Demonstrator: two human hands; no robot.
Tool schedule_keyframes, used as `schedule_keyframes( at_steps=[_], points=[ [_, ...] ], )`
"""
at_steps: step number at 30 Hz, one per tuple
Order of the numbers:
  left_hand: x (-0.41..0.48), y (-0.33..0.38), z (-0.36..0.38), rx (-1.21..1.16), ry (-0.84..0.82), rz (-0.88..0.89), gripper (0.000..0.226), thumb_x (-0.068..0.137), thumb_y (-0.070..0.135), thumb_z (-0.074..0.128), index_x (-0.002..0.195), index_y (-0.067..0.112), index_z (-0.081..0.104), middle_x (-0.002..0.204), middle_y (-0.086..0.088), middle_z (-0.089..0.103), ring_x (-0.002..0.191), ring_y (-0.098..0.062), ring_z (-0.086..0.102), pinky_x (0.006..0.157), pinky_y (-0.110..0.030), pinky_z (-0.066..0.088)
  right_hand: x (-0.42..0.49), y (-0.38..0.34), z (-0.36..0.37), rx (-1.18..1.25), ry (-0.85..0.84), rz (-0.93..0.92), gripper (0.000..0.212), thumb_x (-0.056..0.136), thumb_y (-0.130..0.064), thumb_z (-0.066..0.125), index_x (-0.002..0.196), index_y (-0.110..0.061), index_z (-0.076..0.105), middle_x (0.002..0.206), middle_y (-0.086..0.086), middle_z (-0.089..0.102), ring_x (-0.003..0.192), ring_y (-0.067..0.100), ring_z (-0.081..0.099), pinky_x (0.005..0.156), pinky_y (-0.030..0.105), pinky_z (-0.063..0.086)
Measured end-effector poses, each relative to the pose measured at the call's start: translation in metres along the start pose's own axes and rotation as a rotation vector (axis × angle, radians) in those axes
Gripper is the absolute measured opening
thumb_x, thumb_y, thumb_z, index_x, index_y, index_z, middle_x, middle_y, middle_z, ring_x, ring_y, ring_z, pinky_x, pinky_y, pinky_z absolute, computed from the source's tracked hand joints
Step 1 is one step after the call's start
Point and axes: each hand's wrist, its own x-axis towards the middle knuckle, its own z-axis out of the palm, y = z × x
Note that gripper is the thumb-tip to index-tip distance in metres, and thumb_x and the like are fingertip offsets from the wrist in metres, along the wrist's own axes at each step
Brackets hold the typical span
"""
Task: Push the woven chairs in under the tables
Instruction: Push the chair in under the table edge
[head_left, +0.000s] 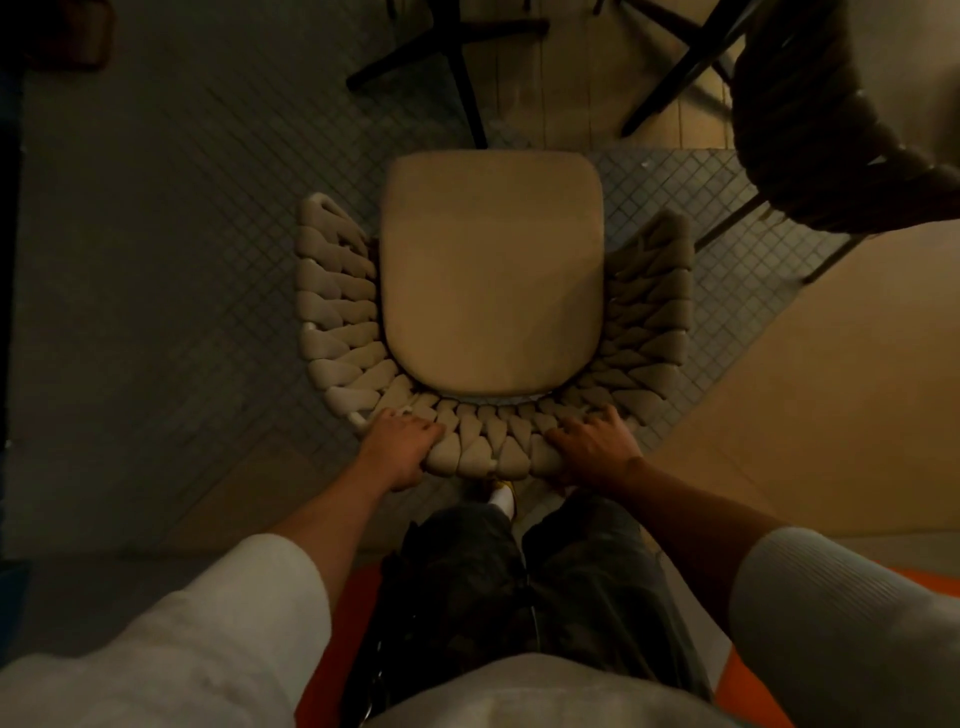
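**Both hands on the back of a woven chair, seen from above**

The woven chair (337, 312) stands upright on the floor, directly in front of the person. Its thick pale plaited cords curve round the two sides and the back of a smooth beige seat cushion (493, 270), which shows whole from above.

The left hand (402, 449) grasps the top rim of the backrest (488, 457) near the chair's rear left corner, with the thumb lying on the weave and the fingers curled over the edge. The right hand (597, 447) grasps the same rim toward the rear right. Its fingers are spread and bent over the cords, and its thumb points toward the rim's middle. A stretch of bare rim lies between the two hands.

Under the chair and to its left is grey floor (182, 234) marked in a fine square grid. Beyond the chair's open front stand black furniture legs (457, 57), set partly on pale floorboards (571, 104). What these legs carry is out of frame.

Beyond the chair's right arm is a second woven chair (821, 130), darker and blurred, on thin dark legs (831, 260). A plain tan surface (831, 389) lies to the right of the chair.

Behind the backrest are the person's dark trousers (519, 582) and a white-and-yellow shoe tip (503, 498) just below the rim. White sleeves (234, 623) are pushed up both forearms. An orange surface (358, 597) shows beside the trousers.
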Motion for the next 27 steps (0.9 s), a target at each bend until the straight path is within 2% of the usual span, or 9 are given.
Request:
schedule_keyframes(
  at_steps=[3, 11, 14, 18, 21, 27],
  points=[
    [0.001, -0.001, 0.001, -0.008, -0.013, -0.006, 0.068, 0.079, 0.038, 0.068, 0.142, 0.032, 0.044, 0.141, 0.003, 0.057, 0.129, -0.022, 0.052, 0.102, -0.043, 0.037, 0.004, 0.002, -0.008, -0.030, -0.063, 0.005, 0.066, 0.090, -0.062, 0.058, 0.146, -0.033, 0.041, 0.149, 0.005, 0.046, 0.130, 0.033, 0.051, 0.113, 0.060, 0.024],
    [0.002, -0.004, 0.000, -0.013, 0.008, -0.016, 0.073, 0.079, 0.039, 0.068, 0.147, 0.034, 0.041, 0.145, 0.005, 0.054, 0.133, -0.019, 0.050, 0.103, -0.041, 0.035, 0.003, 0.000, -0.014, -0.023, -0.102, 0.019, 0.068, 0.088, -0.065, 0.060, 0.146, -0.033, 0.042, 0.147, 0.004, 0.048, 0.131, 0.035, 0.050, 0.107, 0.062, 0.031],
    [0.004, -0.008, -0.003, -0.019, 0.049, -0.015, 0.071, 0.080, 0.037, 0.066, 0.146, 0.034, 0.043, 0.143, 0.006, 0.056, 0.132, -0.018, 0.051, 0.103, -0.041, 0.035, 0.005, 0.006, -0.016, -0.041, -0.049, -0.010, 0.061, 0.092, -0.062, 0.056, 0.144, -0.031, 0.043, 0.146, 0.005, 0.049, 0.128, 0.034, 0.052, 0.103, 0.055, 0.037],
    [0.010, -0.024, -0.010, -0.035, 0.124, -0.030, 0.066, 0.081, 0.034, 0.065, 0.145, 0.034, 0.049, 0.141, 0.007, 0.059, 0.131, -0.018, 0.053, 0.107, -0.041, 0.035, 0.010, 0.013, -0.020, -0.076, 0.071, -0.039, 0.062, 0.093, -0.063, 0.052, 0.143, -0.027, 0.044, 0.143, 0.005, 0.052, 0.123, 0.031, 0.055, 0.102, 0.049, 0.037],
    [0.016, -0.037, -0.019, -0.035, 0.178, -0.046, 0.062, 0.080, 0.030, 0.068, 0.140, 0.034, 0.056, 0.136, 0.007, 0.064, 0.127, -0.018, 0.057, 0.107, -0.040, 0.035, 0.017, 0.016, -0.026, -0.074, 0.147, -0.036, 0.063, 0.094, -0.061, 0.051, 0.144, -0.024, 0.043, 0.143, 0.006, 0.052, 0.123, 0.030, 0.056, 0.102, 0.048, 0.035],
    [0.031, -0.052, -0.033, -0.014, 0.215, -0.080, 0.056, 0.081, 0.032, 0.069, 0.135, 0.036, 0.060, 0.130, 0.007, 0.067, 0.123, -0.019, 0.060, 0.107, -0.041, 0.035, 0.033, 0.024, -0.045, -0.044, 0.176, -0.030, 0.069, 0.090, -0.070, 0.050, 0.143, -0.025, 0.045, 0.137, 0.005, 0.058, 0.120, 0.031, 0.058, 0.099, 0.048, 0.038]
  ],
)
